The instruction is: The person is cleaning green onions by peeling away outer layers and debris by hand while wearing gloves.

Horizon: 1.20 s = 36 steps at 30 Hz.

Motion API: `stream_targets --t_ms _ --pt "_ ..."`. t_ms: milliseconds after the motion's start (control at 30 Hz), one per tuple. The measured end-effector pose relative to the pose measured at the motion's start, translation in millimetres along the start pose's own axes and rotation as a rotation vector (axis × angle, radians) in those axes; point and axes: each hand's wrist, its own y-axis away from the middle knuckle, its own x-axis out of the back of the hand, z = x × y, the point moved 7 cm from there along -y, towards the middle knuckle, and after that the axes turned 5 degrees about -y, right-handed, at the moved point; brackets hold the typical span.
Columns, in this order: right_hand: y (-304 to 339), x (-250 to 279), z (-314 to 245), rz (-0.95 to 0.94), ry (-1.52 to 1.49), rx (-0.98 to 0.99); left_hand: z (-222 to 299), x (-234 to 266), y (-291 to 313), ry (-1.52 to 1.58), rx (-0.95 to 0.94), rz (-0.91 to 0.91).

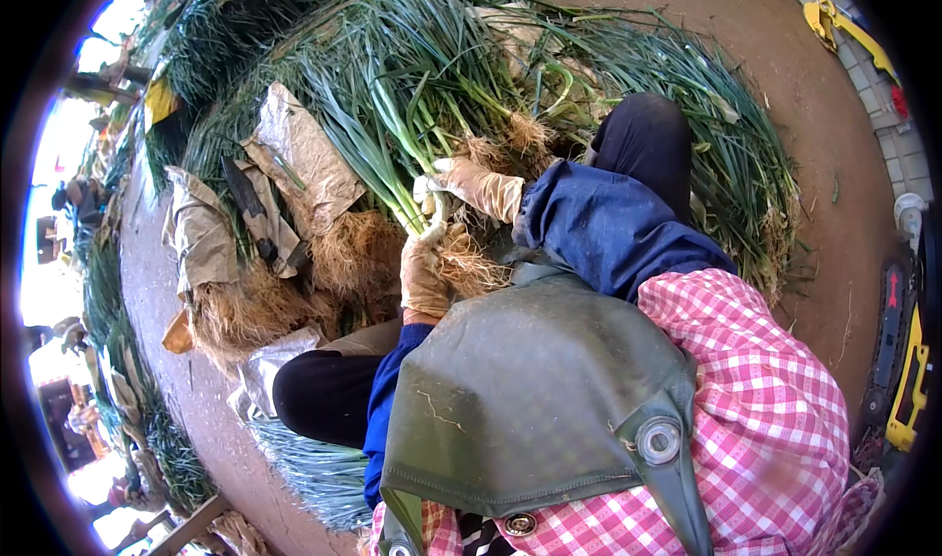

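Green onions with long green leaves and white stems are between my hands. My left hand (425, 273), in a tan glove, is closed round the white lower stems of a few green onions (404, 203). Their stringy tan roots (471, 262) stick out beside it. Just above, my right hand (481, 185), also in a tan glove, pinches a white stem where the stalks meet. The leaves of the held onions point up and away to the left. Behind the right hand, more onions lie loose with their roots (528, 132) toward me.
Bundles wrapped in brown paper (309, 154) lie to the left, their root ends (358, 252) toward me. A wide heap of onion leaves (687, 75) curves round to the right. Yellow-handled tools (908, 379) stand by the tiled right edge. A green apron (530, 389) covers my lap.
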Motion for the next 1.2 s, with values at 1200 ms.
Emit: stream_targets --t_ms 1200 --pt "51.8 -71.9 -5.7 -0.37 1.836 0.106 -5.1 -21.2 -0.7 0.216 0.154 -0.036"
